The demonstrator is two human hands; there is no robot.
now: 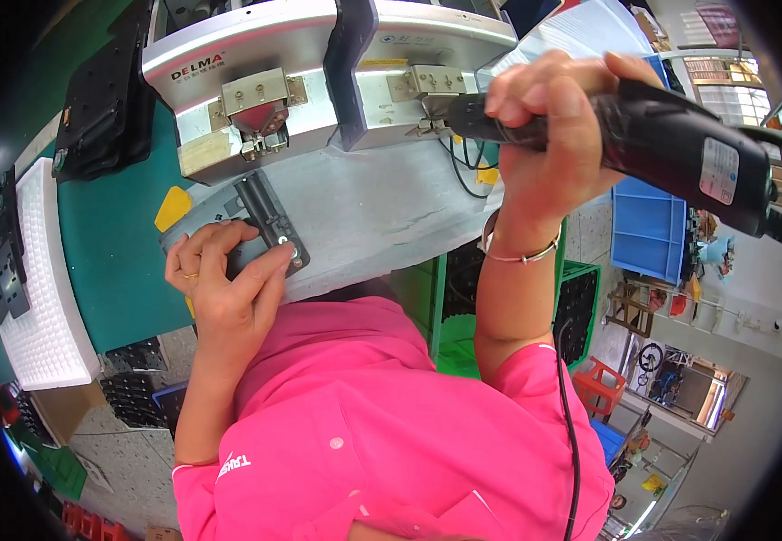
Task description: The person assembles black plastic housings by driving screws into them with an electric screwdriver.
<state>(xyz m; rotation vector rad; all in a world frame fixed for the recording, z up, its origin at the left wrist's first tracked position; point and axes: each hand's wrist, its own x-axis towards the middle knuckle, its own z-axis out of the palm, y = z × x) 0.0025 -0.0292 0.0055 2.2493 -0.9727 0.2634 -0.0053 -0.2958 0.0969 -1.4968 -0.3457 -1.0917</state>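
Note:
My right hand (557, 135) is wrapped around a black electric screwdriver (679, 149), held nearly level above the right side of the bench. Its nose is at the outlet of the right-hand screw feeder (436, 41); whether the bit touches a screw there is hidden. On the grey work surface, my left hand (228, 284) grips a flat black plastic part (269, 212) with a raised cylindrical section. Thumb and fingertips press near its lower end, where small shiny screw heads (284, 241) show. A second screw feeder (256, 68) stands just beyond this part.
Stacked black panels (107, 99) lie at the far left. Beside them, a white foam tray (44, 279) sits on the green mat (120, 270). A yellow piece (173, 208) is near my left hand. Blue bins (648, 230) and green crates (463, 338) stand right and below the bench.

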